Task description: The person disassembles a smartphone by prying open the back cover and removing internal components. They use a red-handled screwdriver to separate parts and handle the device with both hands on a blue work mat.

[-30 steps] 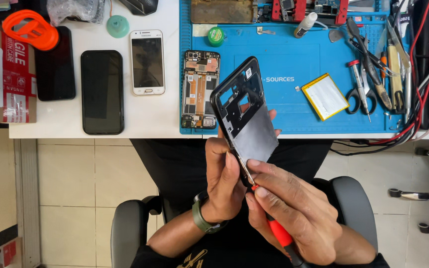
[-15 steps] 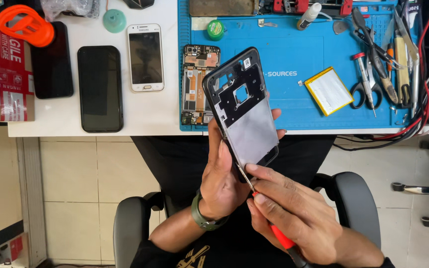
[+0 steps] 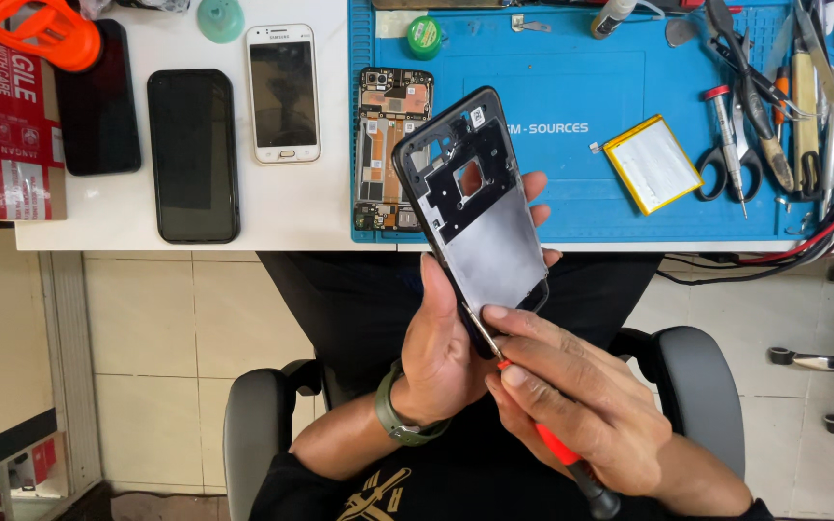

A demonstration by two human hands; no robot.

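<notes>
Pale floor tiles and a grey-armed office chair (image 3: 687,371) frame the lap where both hands work, below the near edge of the white desk (image 3: 282,217).

Nearest the camera, the right hand (image 3: 581,405) is clenched round a red-handled screwdriver (image 3: 557,449), its grip closed on the shaft, thumb and forefinger pinching close to the metal tip. That tip touches the lower edge of a black phone frame (image 3: 480,207), just up and left of the right grip. The left hand (image 3: 446,342) (a green watch band sits at its wrist) has its grip wrapped round the frame from behind, thumb along the frame's left edge, fingertips (image 3: 533,185) showing past the right edge. The frame is held tilted, its cut-out camera end pointing away toward the desk.

Beyond the left grip, on a blue work mat (image 3: 571,193), lies an opened phone with its circuit board bare (image 3: 385,145), just left of the frame's top. Farther right of both grips sit a yellow-edged battery (image 3: 651,162), scissors (image 3: 726,174) and assorted hand tools. Far left of the grips lie a white smartphone (image 3: 283,92), two black phones (image 3: 192,154), an orange suction handle (image 3: 42,31) and a cardboard box (image 3: 2,125).
</notes>
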